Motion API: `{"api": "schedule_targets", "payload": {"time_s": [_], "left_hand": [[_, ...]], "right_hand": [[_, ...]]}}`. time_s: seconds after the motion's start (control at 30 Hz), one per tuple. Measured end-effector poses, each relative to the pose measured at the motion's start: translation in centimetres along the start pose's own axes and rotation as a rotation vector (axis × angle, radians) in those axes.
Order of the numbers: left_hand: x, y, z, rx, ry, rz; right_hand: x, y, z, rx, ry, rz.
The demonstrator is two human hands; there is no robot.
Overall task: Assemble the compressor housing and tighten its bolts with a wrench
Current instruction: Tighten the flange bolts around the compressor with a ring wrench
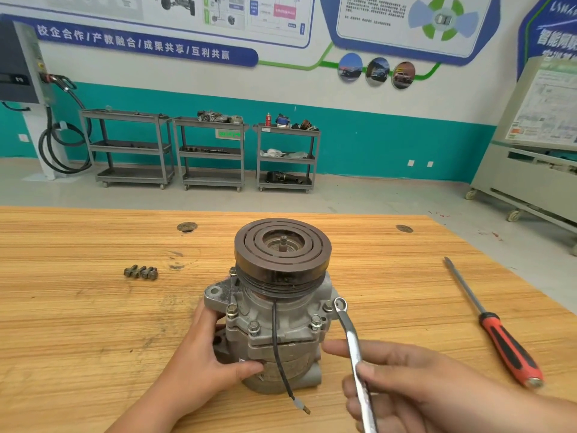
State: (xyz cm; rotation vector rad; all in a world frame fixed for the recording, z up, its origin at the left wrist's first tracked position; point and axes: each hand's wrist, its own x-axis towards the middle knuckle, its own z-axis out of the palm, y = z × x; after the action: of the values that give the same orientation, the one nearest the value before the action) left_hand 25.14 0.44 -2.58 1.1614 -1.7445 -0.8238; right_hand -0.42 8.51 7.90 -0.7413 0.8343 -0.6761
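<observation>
The compressor (pixel 274 332) stands upright near the middle of the desk (pixel 78 307), somewhat closer to its near edge, with the dark round pulley (pixel 282 248) on top. Several bolts (pixel 316 321) stand in the flange of its grey metal body, under the pulley. A thin black wire (pixel 281 367) hangs down the front of the body, and its end lies on the desk. The left hand (pixel 206 354) holds the body from the left side: the thumb presses on the front and the other fingers go around behind it. The right hand (pixel 415 389) grips the handle of a silver wrench (pixel 354 342) with curled fingers, while one finger is stretched toward the compressor. The ring end of the wrench is just beside the bolt on the right side of the flange, and it does not seem to sit on the bolt head. Three loose bolts (pixel 141 272) lie together on the desk, to the left of the compressor and well apart from it. A screwdriver (pixel 496 332) with a red and black handle lies near the right edge of the desk. Behind the desk, three grey carts (pixel 212 151) with shelves stand along the wall.
</observation>
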Motion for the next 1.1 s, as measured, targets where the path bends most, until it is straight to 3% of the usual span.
{"api": "schedule_targets", "payload": {"time_s": [0.1, 0.23, 0.33, 0.43, 0.73, 0.9, 1.1], "left_hand": [[0.0, -0.1, -0.1, 0.003, 0.005, -0.005], [0.0, 0.0, -0.1, 0.011, 0.015, 0.005], [0.0, 0.1, -0.1, 0.013, 0.014, 0.005], [0.0, 0.0, -0.2, 0.017, 0.010, -0.005], [0.0, 0.0, -0.3, 0.002, -0.004, -0.006], [0.0, 0.3, -0.3, -0.004, 0.002, 0.009], [0.1, 0.5, -0.3, -0.017, 0.003, 0.012]], "right_hand": [[-1.0, -0.3, -1.6, -0.253, 0.071, 0.008], [-0.9, -2.8, -3.9, -1.315, 0.266, -0.278], [0.2, -5.5, -4.8, -1.821, 0.341, -0.401], [1.8, -7.8, -5.5, -1.926, 0.240, -0.473], [4.1, -12.1, -4.8, -2.185, 0.085, -0.380], [5.3, -13.1, -3.9, -2.206, -0.034, -0.341], [4.7, -12.4, -3.7, -2.093, -0.001, -0.229]]}}
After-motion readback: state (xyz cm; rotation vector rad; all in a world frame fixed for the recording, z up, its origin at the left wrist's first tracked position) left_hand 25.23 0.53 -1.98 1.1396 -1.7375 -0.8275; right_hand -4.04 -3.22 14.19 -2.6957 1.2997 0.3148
